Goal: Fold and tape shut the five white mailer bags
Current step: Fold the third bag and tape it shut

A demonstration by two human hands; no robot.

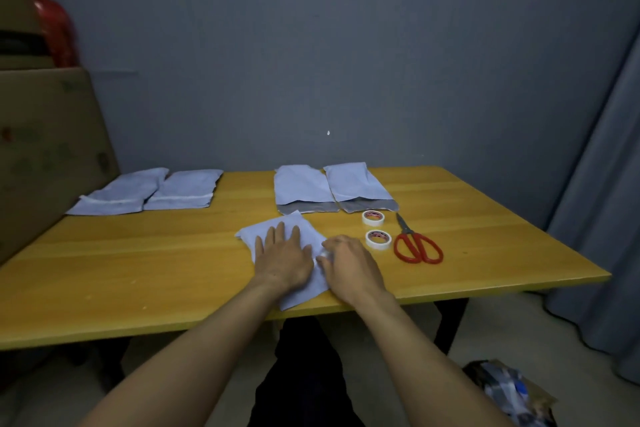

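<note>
Mailer bags (pixel 301 185): five lay on yellow worktop (pixel 138 270), grey wall (pixel 311 62) behind; two tape rolls (pixel 378 238); left hand (pixel 282 258) flat on one, right hand (pixel 349 263) grip unclear.

A person's left hand (pixel 282 258) lies flat on the nearest mailer bag (pixel 263 229), at the table's (pixel 138 270) near edge, with the right hand (pixel 349 265) on the bag's right side. Behind it, toward the wall (pixel 311 62), two open-flapped bags (pixel 301 187) (pixel 356 184) lie side by side. Another pair of bags (pixel 117 192) (pixel 187 189) lies side by side at the far left corner. Right of the hands sit two tape rolls (pixel 373 217) (pixel 378 238), one behind the other, with scissors (pixel 417 243) just to their right. Cardboard boxes (pixel 45 149) stand left of the table, and a curtain (pixel 602 218) hangs at its right.
</note>
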